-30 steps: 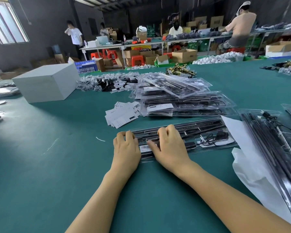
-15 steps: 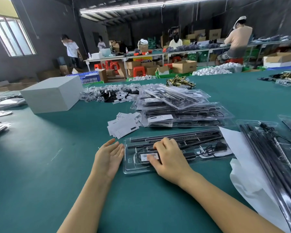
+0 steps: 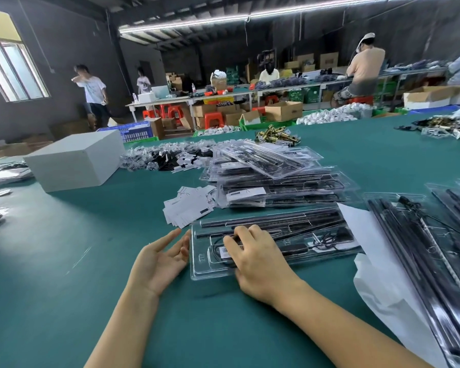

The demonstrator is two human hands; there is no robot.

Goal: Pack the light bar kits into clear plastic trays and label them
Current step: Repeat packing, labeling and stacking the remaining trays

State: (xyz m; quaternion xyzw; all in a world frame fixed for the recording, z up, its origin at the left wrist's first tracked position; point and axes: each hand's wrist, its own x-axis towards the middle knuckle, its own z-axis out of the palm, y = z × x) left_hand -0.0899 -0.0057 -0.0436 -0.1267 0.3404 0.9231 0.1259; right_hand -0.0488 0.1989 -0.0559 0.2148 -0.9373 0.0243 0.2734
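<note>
On the green table (image 3: 64,261) before us lies a clear plastic tray (image 3: 274,245), holding black light bars (image 3: 271,221), a coiled cable and a barcode label (image 3: 227,249). Its long axis runs left to right, the far end tilting slightly away. Our right hand (image 3: 258,264) presses on the tray's left part, fingers together and bent over the label. Our left hand (image 3: 160,258) rests just beside the tray's left edge, palm up, fingers loosely spread. Behind sits a stack of filled trays (image 3: 276,179), with loose labels (image 3: 189,205) beside it.
</note>
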